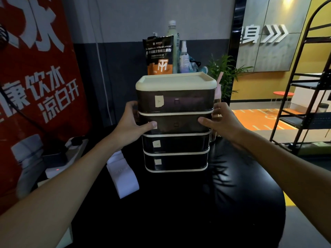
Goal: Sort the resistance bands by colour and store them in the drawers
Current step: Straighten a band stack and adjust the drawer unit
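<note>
Drawer unit (176, 124) is gripped at 2nd tier by both hands: left hand (133, 124) at its 9 o'clock, right hand (221, 120) at 3. White band (122, 173) is laid on the surface (179, 203) at approx. 7 o'clock, long axis 11-to-5, nearer left.

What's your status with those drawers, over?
Left hand, right hand grip drawer unit by its sides. Four drawers closed. White band on table, left of it. Thumbs on second drawer front.

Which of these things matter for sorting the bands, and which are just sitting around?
For the job: drawer unit, gripped at its sides by left hand and right hand; white resistance band on the table beside it.
Just lying about: powder pouch, spray bottle, drink bottle, plant, power strip.
</note>
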The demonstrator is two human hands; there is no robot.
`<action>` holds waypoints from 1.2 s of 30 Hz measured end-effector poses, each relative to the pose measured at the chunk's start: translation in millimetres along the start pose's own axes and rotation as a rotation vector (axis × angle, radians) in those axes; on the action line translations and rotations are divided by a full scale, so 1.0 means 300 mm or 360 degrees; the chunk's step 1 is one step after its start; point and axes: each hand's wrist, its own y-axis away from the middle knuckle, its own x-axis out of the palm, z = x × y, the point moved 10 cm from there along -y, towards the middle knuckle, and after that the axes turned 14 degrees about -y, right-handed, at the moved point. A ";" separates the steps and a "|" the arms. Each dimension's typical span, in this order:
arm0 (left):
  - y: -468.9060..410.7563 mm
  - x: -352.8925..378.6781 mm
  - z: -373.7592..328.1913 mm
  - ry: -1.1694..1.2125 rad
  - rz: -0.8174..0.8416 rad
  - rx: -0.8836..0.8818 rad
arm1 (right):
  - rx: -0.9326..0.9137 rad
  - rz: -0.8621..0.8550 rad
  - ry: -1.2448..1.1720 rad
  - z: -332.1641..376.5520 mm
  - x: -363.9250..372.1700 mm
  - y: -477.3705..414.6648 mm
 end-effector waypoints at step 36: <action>0.178 -0.117 0.539 -0.1068 0.0941 -0.0399 | -0.0506 0.1182 0.0945 -0.163 0.811 0.620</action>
